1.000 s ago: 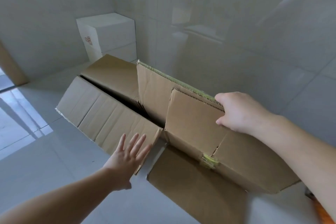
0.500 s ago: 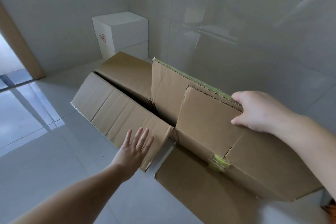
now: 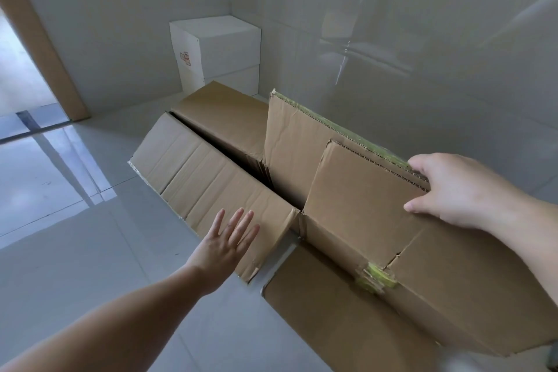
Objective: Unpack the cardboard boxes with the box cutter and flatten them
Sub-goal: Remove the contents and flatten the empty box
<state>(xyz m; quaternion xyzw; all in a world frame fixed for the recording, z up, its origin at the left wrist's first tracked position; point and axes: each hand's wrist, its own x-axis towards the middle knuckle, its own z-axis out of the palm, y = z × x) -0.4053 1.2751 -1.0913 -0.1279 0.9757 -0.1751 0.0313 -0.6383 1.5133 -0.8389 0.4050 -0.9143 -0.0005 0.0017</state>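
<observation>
Cardboard box: we saw a brown corrugated cardboard box (image 3: 347, 208) lying opened on the floor (image 3: 75, 251), creased, its raised flaps showing fluted edges with greenish tape remnants.
Right hand: our right hand (image 3: 459, 190) gripped the top edge of the nearest upright flap, thumb on the near face, fingers curled over behind it.
Left hand: our left hand (image 3: 226, 241) lay flat with fingers straight and spread, pressing the low panel left of the right hand.
Floor: glossy pale tiles, reflecting light.
White box: a smooth white box (image 3: 216, 53) stood beyond both hands, in the corner.
Hidden: the cardboard box's interior was dark; its lower right corner was cut off.
</observation>
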